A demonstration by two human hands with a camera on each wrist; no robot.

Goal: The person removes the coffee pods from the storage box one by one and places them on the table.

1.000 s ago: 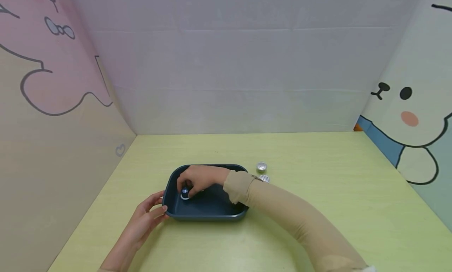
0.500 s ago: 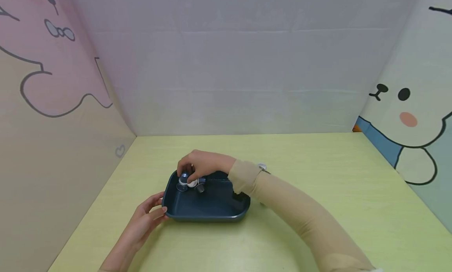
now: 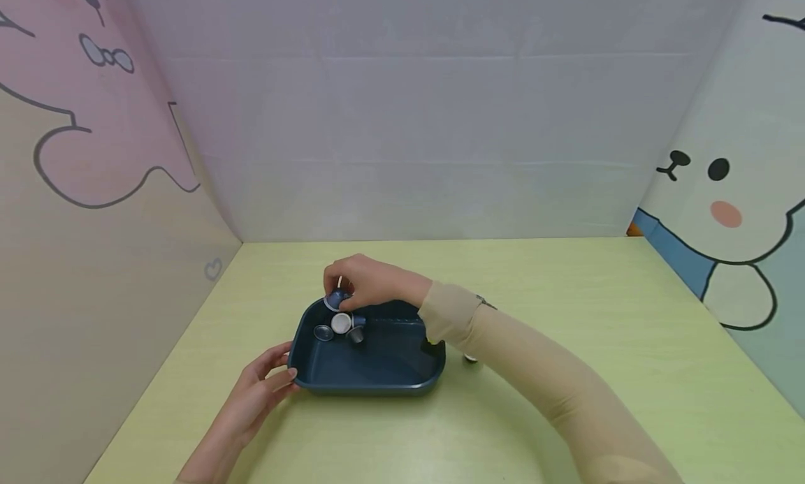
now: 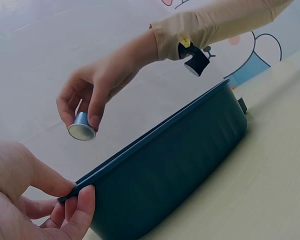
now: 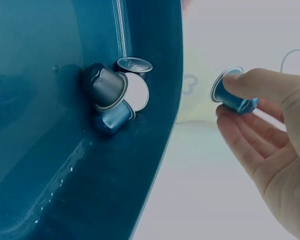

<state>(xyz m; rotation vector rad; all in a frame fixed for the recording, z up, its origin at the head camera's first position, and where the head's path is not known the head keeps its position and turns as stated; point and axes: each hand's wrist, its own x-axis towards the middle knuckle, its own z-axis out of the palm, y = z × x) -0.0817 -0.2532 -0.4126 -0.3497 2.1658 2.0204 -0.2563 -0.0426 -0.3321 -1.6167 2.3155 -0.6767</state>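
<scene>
My left hand [image 3: 260, 386] pinches the left end of a dark blue tray [image 3: 377, 365], thumb over the rim and fingertips against the outer wall in the left wrist view. Between the thumb and fingers of my right hand [image 3: 377, 283] is a blue coffee capsule [image 5: 233, 95]. It hangs above the tray's back left rim, its pale foil lid [image 4: 82, 132] facing down. Inside the tray, a small cluster lies near the back left: a dark grey capsule [image 5: 106, 87], a blue capsule [image 5: 114, 119], a white-lidded capsule [image 5: 137, 92] and a silver-lidded one [image 5: 134, 65].
Just right of the tray, another small capsule [image 3: 469, 358] stands on the pale yellow table [image 3: 566, 281], partly covered by the right sleeve [image 3: 522, 344]. A white wall [image 3: 440, 121] closes off the back, with printed panels at both sides.
My right hand has lifted the blue capsule from low inside the tray up and back to over the far rim. The capsules in the tray have come into view. My left hand keeps its place.
</scene>
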